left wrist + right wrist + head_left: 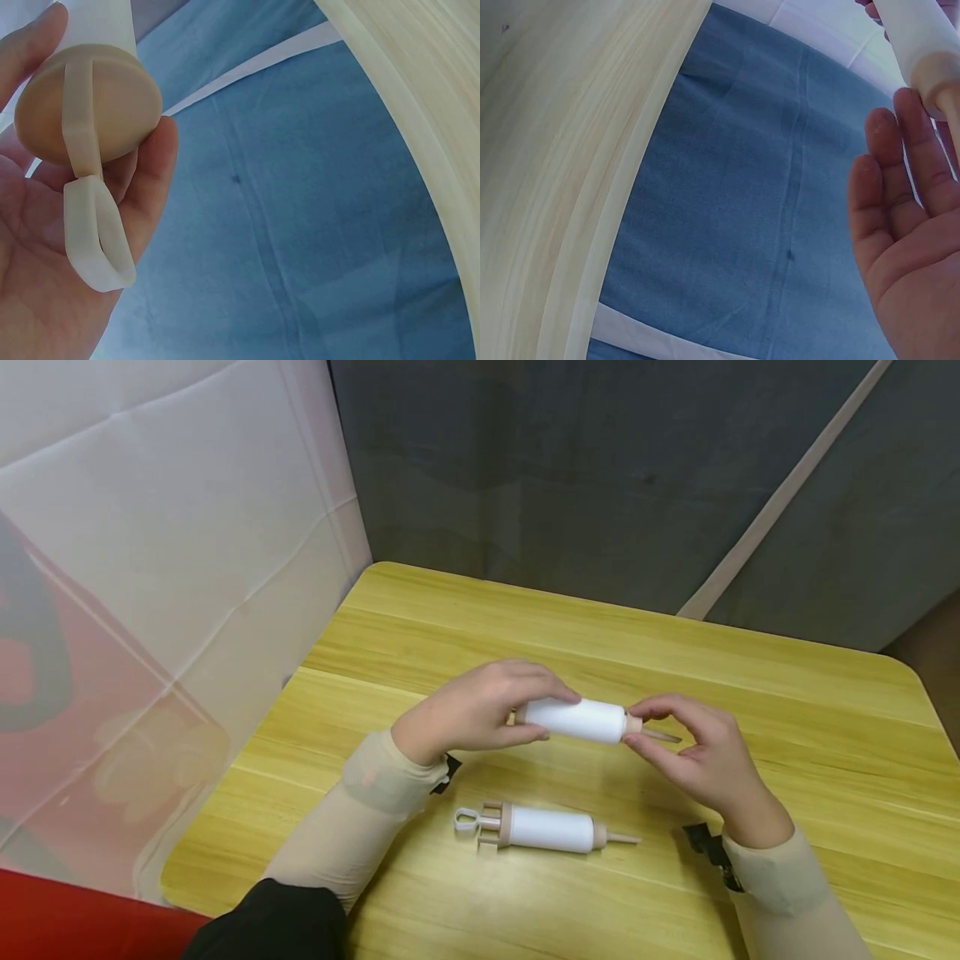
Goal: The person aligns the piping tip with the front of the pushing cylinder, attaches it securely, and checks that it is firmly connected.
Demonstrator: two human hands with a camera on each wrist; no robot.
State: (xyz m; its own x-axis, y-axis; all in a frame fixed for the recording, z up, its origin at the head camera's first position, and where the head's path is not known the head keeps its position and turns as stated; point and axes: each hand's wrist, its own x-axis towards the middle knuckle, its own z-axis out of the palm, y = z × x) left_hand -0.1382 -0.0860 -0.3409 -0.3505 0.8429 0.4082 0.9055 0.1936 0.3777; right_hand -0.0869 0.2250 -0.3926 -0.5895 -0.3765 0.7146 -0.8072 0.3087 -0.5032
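A large plastic syringe [581, 718] with a white barrel is held above the table. My left hand [491, 706] grips the rear part of its barrel. In the left wrist view, the beige end cap [124, 112] and the white pull ring [90, 236] stick out beside the palm. At the front, my right hand [701, 752] pinches the beige collar [633, 724] between thumb and fingertips, the thin nozzle [662, 736] pointing right. A second, matching syringe [551, 828] lies on the table nearer me, its ring to the left and nozzle to the right.
The light wood-grain table [420, 618] has rounded corners. Behind it hangs a dark cloth [525, 468] with a pale diagonal strip [787, 493]. White sheeting [187, 527] with a red print stands along the left side.
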